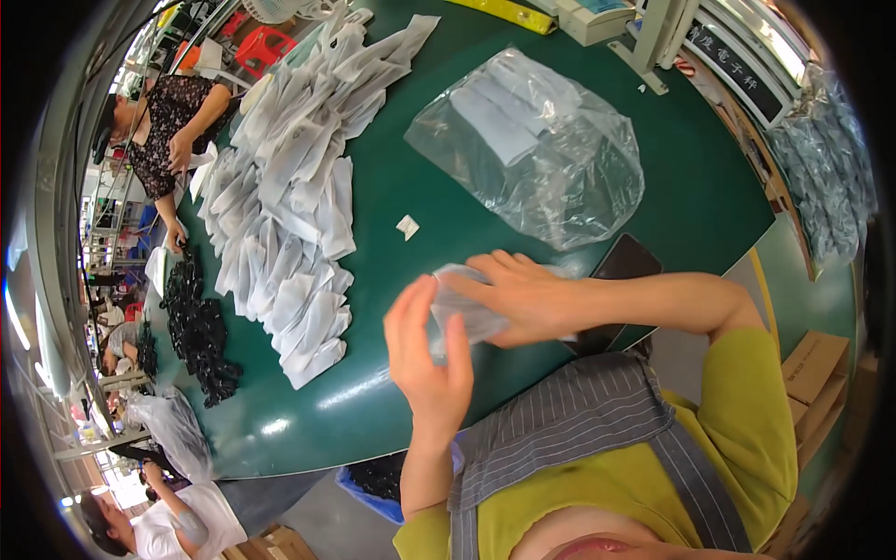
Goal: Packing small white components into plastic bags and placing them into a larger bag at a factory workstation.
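Observation:
In front of my body I have a small stack of translucent, whitish plastic packets (471, 313). My right hand (527, 299) is closed over it from the right. At its left end stands my left hand (425, 359), thumb and fingers apart, the packets' end reaching between them. Whether the left palm presses on that end I cannot tell. What the packets contain is not visible. Beyond my hands lies a large clear plastic bag (588, 196) with several similar pale packets (495, 117) in it. A small white scrap (407, 227) lies to the left of the bag.
A long heap of pale packets (289, 196) spreads over the green table (392, 187) at left, beside black items (196, 327). A dark phone (630, 261) lies under my right forearm. A person (163, 140) stands across the table; another (187, 523) is at lower left. Cardboard boxes (817, 373) stand right.

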Demonstrator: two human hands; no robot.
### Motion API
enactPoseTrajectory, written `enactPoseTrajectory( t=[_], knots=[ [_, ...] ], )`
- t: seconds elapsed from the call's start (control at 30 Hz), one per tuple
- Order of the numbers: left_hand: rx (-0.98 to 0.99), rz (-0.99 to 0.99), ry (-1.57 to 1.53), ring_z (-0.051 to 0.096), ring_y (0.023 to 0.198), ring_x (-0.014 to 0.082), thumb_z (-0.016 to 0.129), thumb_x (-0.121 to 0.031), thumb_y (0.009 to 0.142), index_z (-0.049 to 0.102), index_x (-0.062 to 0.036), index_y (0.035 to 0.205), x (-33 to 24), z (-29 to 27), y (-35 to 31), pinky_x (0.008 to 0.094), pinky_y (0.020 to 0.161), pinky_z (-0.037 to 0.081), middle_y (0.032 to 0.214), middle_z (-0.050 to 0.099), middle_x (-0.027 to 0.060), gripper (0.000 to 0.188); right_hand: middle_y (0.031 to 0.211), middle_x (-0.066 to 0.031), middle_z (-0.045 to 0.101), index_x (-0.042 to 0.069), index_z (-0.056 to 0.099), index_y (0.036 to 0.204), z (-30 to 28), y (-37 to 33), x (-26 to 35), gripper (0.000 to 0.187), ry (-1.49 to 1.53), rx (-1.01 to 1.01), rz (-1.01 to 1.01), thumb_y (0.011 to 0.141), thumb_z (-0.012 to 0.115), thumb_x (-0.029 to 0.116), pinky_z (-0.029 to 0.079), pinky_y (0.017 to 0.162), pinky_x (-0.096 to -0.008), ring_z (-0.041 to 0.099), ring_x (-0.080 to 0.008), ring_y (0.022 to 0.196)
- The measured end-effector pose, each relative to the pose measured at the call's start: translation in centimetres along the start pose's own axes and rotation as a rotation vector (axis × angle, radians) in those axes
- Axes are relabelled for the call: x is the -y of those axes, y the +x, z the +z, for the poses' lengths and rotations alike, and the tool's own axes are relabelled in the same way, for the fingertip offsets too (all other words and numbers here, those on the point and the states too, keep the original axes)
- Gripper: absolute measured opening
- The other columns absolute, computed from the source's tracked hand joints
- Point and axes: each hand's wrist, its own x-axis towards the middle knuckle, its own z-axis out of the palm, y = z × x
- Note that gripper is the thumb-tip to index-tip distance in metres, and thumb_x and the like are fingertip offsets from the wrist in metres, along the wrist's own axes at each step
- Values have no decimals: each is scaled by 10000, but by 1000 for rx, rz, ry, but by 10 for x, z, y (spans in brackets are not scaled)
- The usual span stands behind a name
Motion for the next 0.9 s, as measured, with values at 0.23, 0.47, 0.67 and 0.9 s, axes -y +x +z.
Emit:
enactPoseTrajectory(
  t=[0.23, 0.47, 0.67, 0.9],
  knots=[
    [112, 282, 101, 500, 1190, 341, 719, -99, 800, 536, -14, 1289, -25, 97, 8, 419, 1000, 399, 1291, 516, 169, 529, 1373, -241, 414, 37, 278, 1499, -106, -152, -20, 903, 230, 161, 144, 757, 732, 281, 365, 1071, -393, 416, -386, 1281],
    [-94, 566, -109, 502, 628, 234, 722, 1, 714, 643, -9, 1018, -30, 132, 67, 355, 570, 420, 715, 490, 67, 314, 1356, -240, 470, 15, 366, 1454, -98, -82, -76, 791, 43, -437, 188, 786, 720, 247, 369, 1061, -371, 457, -350, 1267],
    [-170, 709, -102, 511, 592, 212, 707, 20, 695, 668, -40, 975, -45, 109, 115, 325, 503, 411, 662, 469, 48, 289, 1302, -139, 567, 49, 461, 1419, -144, 24, -51, 624, 765, -194, 105, 885, 680, 286, 391, 1029, -305, 528, -249, 1215],
    [-123, 702, -265, 508, 561, 193, 684, -18, 659, 686, -51, 962, -36, 110, 94, 318, 496, 420, 626, 457, 21, 305, 1441, -233, 437, -43, 365, 1441, -63, 68, -86, 643, 309, -147, -19, 918, 553, 280, 298, 1136, -346, 424, -284, 1356]
  ],
)
